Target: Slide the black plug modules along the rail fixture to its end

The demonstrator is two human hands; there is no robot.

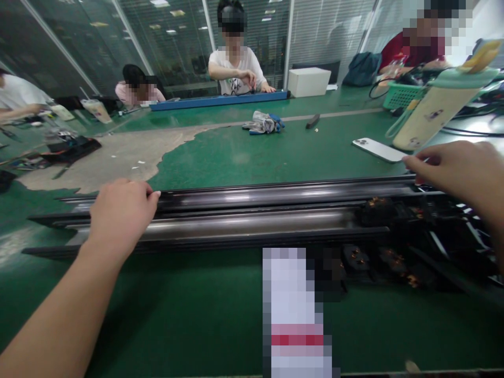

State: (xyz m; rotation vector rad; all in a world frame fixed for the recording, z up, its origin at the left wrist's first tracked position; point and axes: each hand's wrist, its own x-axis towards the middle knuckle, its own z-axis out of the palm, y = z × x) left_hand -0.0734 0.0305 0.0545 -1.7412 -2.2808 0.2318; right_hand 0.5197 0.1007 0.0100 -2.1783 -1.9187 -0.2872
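Two long dark metal channels (252, 223) lie side by side across the green table. My left hand (124, 215) is closed over the left part of the far metal channel (236, 197), its fingertips mostly hidden behind the edge. Over that channel's right end, my right hand (457, 168) has its fingers curled in a pinch; what is between them is hidden. Black parts with copper-coloured contacts (356, 257) lie by the right end of the near channel, some of them on it. Dark wires and pieces below my right forearm are hard to make out.
A white phone (378, 149) and a tumbler (437, 113) stand close to my right hand. Gloves (263, 123) lie farther back. Across the table, a person (236, 68) works at a blue bar (220, 101). A green basket (401, 96) is at the right.
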